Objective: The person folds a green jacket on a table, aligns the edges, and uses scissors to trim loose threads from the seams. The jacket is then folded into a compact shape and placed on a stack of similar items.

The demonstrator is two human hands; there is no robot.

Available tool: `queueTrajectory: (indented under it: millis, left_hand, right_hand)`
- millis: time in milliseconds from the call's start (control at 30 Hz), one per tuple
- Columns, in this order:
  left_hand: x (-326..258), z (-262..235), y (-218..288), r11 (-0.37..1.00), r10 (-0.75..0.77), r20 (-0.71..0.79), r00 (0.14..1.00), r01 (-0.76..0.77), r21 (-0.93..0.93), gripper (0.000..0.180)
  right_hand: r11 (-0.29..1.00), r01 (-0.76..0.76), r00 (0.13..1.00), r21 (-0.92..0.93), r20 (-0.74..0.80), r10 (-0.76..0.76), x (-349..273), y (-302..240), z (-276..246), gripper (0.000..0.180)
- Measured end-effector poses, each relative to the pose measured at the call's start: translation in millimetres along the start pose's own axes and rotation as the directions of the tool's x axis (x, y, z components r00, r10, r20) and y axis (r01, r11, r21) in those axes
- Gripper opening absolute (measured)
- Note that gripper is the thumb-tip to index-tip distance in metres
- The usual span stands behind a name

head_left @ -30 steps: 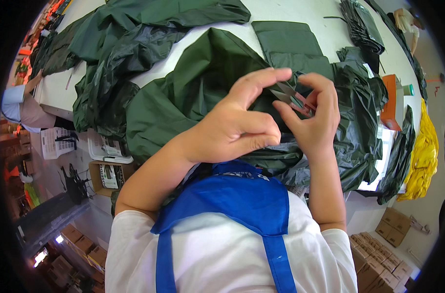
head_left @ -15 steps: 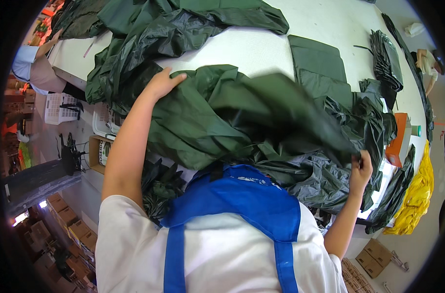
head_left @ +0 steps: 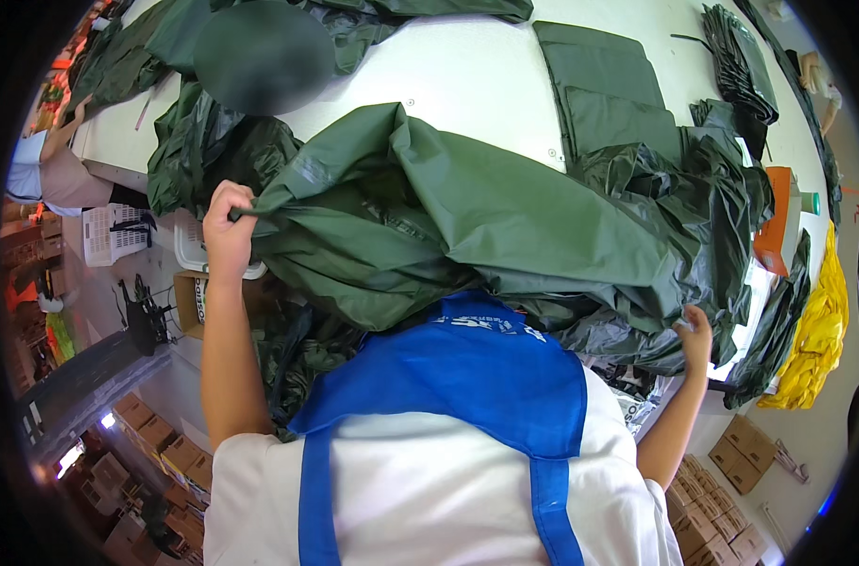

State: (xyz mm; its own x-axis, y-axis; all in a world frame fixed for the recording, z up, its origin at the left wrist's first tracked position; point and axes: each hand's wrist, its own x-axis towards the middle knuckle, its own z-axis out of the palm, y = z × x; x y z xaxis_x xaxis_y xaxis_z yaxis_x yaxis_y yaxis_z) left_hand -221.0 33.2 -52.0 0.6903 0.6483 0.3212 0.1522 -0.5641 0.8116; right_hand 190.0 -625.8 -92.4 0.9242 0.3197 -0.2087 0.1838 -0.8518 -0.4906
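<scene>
A large dark green coated-fabric garment (head_left: 533, 217) is stretched across in front of me, its upper edge raised in a peak and its middle hanging in loose folds. My left hand (head_left: 228, 226) is closed in a fist round its left end, a bit of the cloth poking out between the fingers. At its right end, my right hand (head_left: 695, 340) has its fingers curled, pinching the garment's lower corner. Crumpled dark green shiny fabric (head_left: 708, 217) lies just beyond the right hand. What the garment covers on the table is hidden.
Folded green pieces (head_left: 618, 85) lie on the white table (head_left: 458, 75). On the right are a dark folded stack (head_left: 741, 71), an orange box (head_left: 775, 219) and yellow fabric (head_left: 807, 340). White basket (head_left: 109, 236) and cardboard box (head_left: 188, 304) stand left. Another person (head_left: 62, 170) is far left.
My left hand has moved left and down, from lying spread on the garment to gripping its end. The garment has been pulled wider and flatter; the right hand has dropped slightly.
</scene>
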Motion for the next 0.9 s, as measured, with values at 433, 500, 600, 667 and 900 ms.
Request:
queueTrajectory:
  millis: [433,500,600,667,900]
  left_hand:
    - [-16.7,25.4,139.1,0.530,0.742,0.254,0.620,-0.775,0.344,0.024]
    - [-23.5,25.0,144.3,0.509,0.759,0.229,0.609,-0.775,0.374,0.024]
    - [-36.9,24.6,149.4,0.499,0.776,0.210,0.595,-0.782,0.373,0.023]
    - [-40.7,26.1,149.2,0.499,0.778,0.162,0.607,-0.754,0.428,0.019]
    - [-21.7,4.0,131.9,0.769,0.453,0.123,0.883,-0.457,0.447,0.030]
  right_hand:
    - [0.893,0.440,0.737,0.098,0.529,-0.421,92.0,-336.5,104.3,0.034]
    - [0.900,0.430,0.575,0.078,0.745,-0.339,93.1,-344.7,112.7,0.030]
    - [0.890,0.379,0.515,0.254,0.741,-0.431,84.5,-339.0,110.7,0.021]
    - [0.895,0.336,0.574,0.294,0.689,-0.442,82.4,-333.9,94.3,0.017]
    - [0.749,0.644,0.538,-0.155,-0.604,-0.588,130.8,-281.5,-30.9,0.021]
